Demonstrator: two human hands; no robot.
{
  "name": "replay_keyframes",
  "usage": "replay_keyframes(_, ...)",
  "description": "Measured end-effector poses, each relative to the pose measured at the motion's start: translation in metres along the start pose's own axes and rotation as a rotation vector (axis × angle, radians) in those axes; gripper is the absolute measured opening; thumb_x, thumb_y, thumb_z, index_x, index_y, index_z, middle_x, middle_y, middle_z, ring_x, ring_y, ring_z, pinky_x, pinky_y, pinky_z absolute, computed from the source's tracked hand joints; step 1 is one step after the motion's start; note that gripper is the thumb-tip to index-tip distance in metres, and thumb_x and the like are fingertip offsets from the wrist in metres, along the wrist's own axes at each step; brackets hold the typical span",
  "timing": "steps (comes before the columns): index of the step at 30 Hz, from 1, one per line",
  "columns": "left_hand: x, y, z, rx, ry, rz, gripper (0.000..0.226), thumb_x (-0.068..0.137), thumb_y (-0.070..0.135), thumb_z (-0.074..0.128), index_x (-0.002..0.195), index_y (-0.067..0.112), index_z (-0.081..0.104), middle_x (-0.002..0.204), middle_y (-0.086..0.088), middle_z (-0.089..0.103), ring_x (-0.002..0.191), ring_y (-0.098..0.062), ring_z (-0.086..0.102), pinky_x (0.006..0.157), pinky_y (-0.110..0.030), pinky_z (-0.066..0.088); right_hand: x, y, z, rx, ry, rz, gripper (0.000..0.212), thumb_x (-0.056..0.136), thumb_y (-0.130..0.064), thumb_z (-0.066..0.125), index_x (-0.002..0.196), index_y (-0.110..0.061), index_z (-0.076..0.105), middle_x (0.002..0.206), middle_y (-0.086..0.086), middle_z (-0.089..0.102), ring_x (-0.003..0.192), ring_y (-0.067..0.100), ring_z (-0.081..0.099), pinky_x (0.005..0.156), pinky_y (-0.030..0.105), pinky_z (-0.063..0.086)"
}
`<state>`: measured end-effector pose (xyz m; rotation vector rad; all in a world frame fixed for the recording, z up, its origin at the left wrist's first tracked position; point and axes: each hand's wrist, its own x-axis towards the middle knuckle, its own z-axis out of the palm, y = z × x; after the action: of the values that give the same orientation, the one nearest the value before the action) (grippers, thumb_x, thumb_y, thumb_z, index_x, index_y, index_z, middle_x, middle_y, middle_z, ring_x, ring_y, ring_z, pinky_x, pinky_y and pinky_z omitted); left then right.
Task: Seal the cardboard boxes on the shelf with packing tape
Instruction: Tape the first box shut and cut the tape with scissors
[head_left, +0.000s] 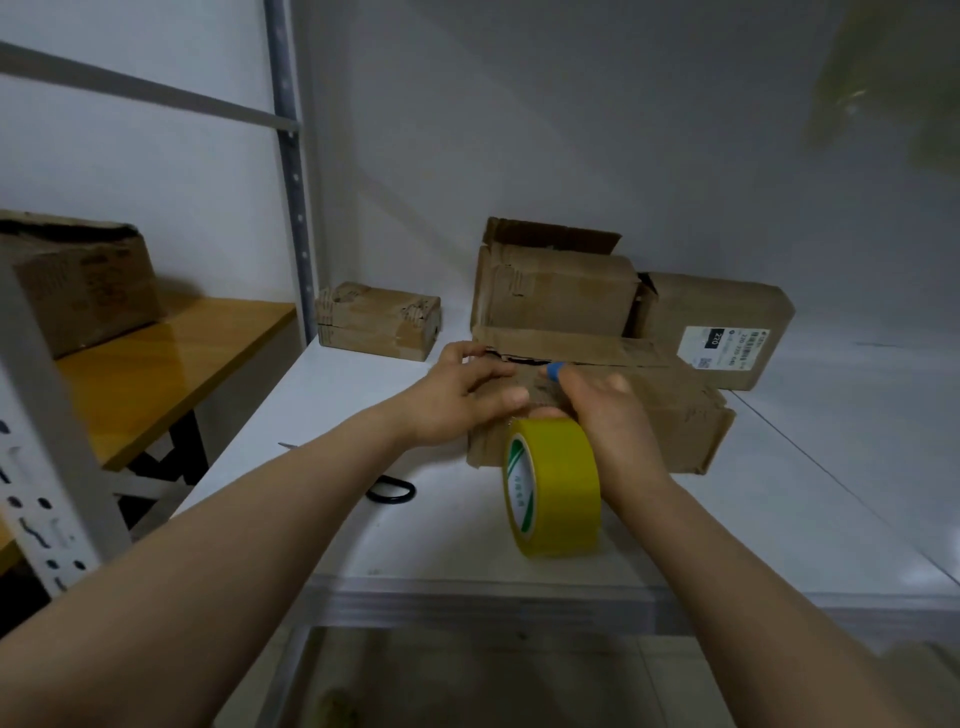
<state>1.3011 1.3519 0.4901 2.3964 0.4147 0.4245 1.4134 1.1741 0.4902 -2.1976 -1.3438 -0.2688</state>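
Right hand (608, 415): clasps the top of the yellow roll of packing tape (553, 488); something small and blue shows at a fingertip (I cannot tell what).
Left hand (467, 387): fingers laid out on the box lid, pressing beside the seam and gripping nothing.
White shelf board (779, 519): carries the boxes below.
Flat brown cardboard box (675, 415): nearest the front, under both hands, with a dark gap along its seam. Judged light, with soft, crumpled walls, so press on the flaps close to the seam (the mid-panel would likely dent).
Tall brown box with a raised flap (556, 301): just behind, not taped.
Brown box with a white label (717, 312): beside the tall one.
Small battered brown box (379, 322): well apart, to the left.
Tape roll: on edge at the flat box's front face. Judged light, stiff and slick outside, so hold it through the core.
Black-handled scissors (392, 491): on the board, near the roll.
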Motion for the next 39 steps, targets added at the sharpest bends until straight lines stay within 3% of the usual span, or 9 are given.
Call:
replay_keyframes(7, -0.003, -0.012, 0.013, 0.078, 0.047, 0.034, 0.074, 0.085, 0.050, 0.075, 0.149, 0.040, 0.038, 0.159, 0.004, 0.008, 0.147, -0.030, 0.020, 0.121, -0.049, 0.029, -0.002, 0.005, -0.002, 0.144, 0.054, -0.001, 0.035, 0.098, -0.029, 0.061, 0.132, -0.024, 0.059, 0.112, -0.001, 0.063, 0.102, 0.014, 0.052, 0.078, 0.026, 0.040)
replay_keyframes(12, -0.001, -0.013, 0.004, 0.039, 0.068, 0.018, 0.125, 0.063, 0.079, 0.070, 0.159, 0.039, 0.000, 0.168, 0.005, -0.009, 0.155, -0.022, -0.006, 0.124, -0.051, 0.010, -0.001, 0.009, -0.029, 0.182, 0.229, 0.049, 0.027, 0.100, -0.030, 0.059, 0.126, -0.032, 0.063, 0.096, -0.014, 0.056, 0.097, 0.012, 0.059, 0.088, 0.032, 0.050)
replay_keyframes(18, 0.021, -0.011, -0.016, 0.080, -0.145, 0.042, 0.150, 0.048, 0.089, 0.070, 0.155, 0.039, -0.022, 0.166, 0.011, -0.022, 0.152, -0.014, -0.022, 0.125, -0.048, -0.004, 0.033, 0.000, -0.033, 0.061, -0.044, 0.034, 0.054, 0.104, -0.045, 0.045, 0.154, -0.026, 0.037, 0.162, -0.001, 0.034, 0.149, 0.018, 0.027, 0.117, 0.034, 0.024)
replay_keyframes(25, 0.036, -0.007, -0.025, 0.275, -0.290, -0.013, 0.132, 0.069, 0.074, 0.069, 0.157, 0.031, -0.020, 0.168, 0.002, -0.016, 0.153, -0.018, -0.019, 0.125, -0.047, -0.005, 0.073, 0.009, -0.006, -0.145, -0.368, 0.083, 0.068, 0.105, -0.057, 0.023, 0.160, -0.016, 0.021, 0.169, 0.009, 0.012, 0.156, 0.024, 0.007, 0.126, 0.046, 0.011)
replay_keyframes(28, 0.038, -0.015, -0.019, 0.239, -0.270, -0.035, 0.140, 0.057, 0.086, 0.063, 0.159, 0.030, -0.014, 0.166, 0.004, -0.007, 0.154, -0.021, 0.002, 0.126, -0.043, 0.011, 0.067, 0.006, -0.006, -0.104, -0.322, 0.086, 0.064, 0.106, -0.055, 0.022, 0.153, -0.014, 0.037, 0.160, 0.011, 0.036, 0.149, 0.027, 0.029, 0.120, 0.044, 0.025)
replay_keyframes(30, 0.040, -0.018, -0.018, 0.191, -0.253, -0.041, 0.144, 0.051, 0.088, 0.063, 0.159, 0.032, -0.013, 0.162, 0.007, 0.000, 0.151, -0.021, 0.011, 0.125, -0.042, 0.019, 0.057, -0.001, -0.020, 0.120, -0.162, 0.151, 0.056, 0.106, -0.054, 0.027, 0.134, -0.015, 0.056, 0.131, 0.007, 0.062, 0.122, 0.023, 0.055, 0.095, 0.038, 0.044)
replay_keyframes(32, 0.041, -0.020, -0.017, 0.161, -0.246, -0.032, 0.142, 0.052, 0.087, 0.065, 0.158, 0.034, -0.014, 0.160, 0.008, 0.003, 0.150, -0.020, 0.014, 0.125, -0.042, 0.020, 0.045, -0.004, -0.038, 0.251, 0.053, 0.210, 0.044, 0.105, -0.052, 0.035, 0.107, -0.018, 0.062, 0.098, -0.001, 0.066, 0.090, 0.017, 0.061, 0.069, 0.032, 0.043)
replay_keyframes(34, 0.041, -0.018, -0.018, 0.163, -0.263, -0.028, 0.137, 0.060, 0.082, 0.071, 0.158, 0.036, -0.013, 0.158, 0.008, 0.004, 0.149, -0.022, 0.015, 0.124, -0.042, 0.021, 0.033, -0.005, -0.054, 0.221, 0.137, 0.256, 0.040, 0.102, -0.055, 0.042, 0.095, -0.020, 0.061, 0.083, -0.001, 0.069, 0.080, 0.015, 0.063, 0.068, 0.033, 0.048)
replay_keyframes(39, 0.041, -0.014, -0.028, 0.178, -0.329, -0.069, 0.128, 0.070, 0.055, 0.085, 0.161, 0.033, -0.002, 0.161, 0.012, -0.004, 0.152, -0.022, 0.005, 0.123, -0.037, 0.010, 0.004, -0.013, -0.060, 0.552, -0.273, 0.413, 0.055, 0.089, -0.069, 0.051, 0.104, -0.017, 0.060, 0.075, 0.003, 0.075, 0.066, 0.015, 0.071, 0.066, 0.034, 0.058)
